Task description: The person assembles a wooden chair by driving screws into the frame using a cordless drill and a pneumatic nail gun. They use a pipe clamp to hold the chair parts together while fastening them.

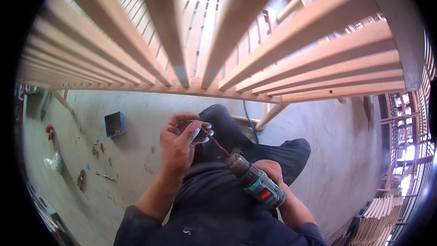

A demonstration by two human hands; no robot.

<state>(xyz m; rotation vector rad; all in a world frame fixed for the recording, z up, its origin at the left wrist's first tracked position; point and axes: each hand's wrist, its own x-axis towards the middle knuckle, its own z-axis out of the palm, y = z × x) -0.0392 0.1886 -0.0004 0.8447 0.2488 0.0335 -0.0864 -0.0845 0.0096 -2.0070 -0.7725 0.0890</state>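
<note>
My right hand (pixel 270 169) is wrapped round a teal and grey cordless drill (pixel 264 189) with a red patch on its body. From the chuck a long, thin, reddish-brown drill bit (pixel 217 144) points up and to the left. Thumb and fingers of my left hand (pixel 181 137) close round the far end of this bit; whether a small piece also sits between the fingertips is hidden. Above my hands stretches a slatted wooden bench (pixel 195 85), its rail and slats spanning the top of the view.
On the floor at left stand a blue box (pixel 114 125) of small brown pieces, a clear plastic bag (pixel 53 163), a red-and-black tool (pixel 50 132) and pliers-like tool (pixel 81 179). A green hose (pixel 250 120) runs below the bench. Stacked wooden parts (pixel 378 221) lie at lower right.
</note>
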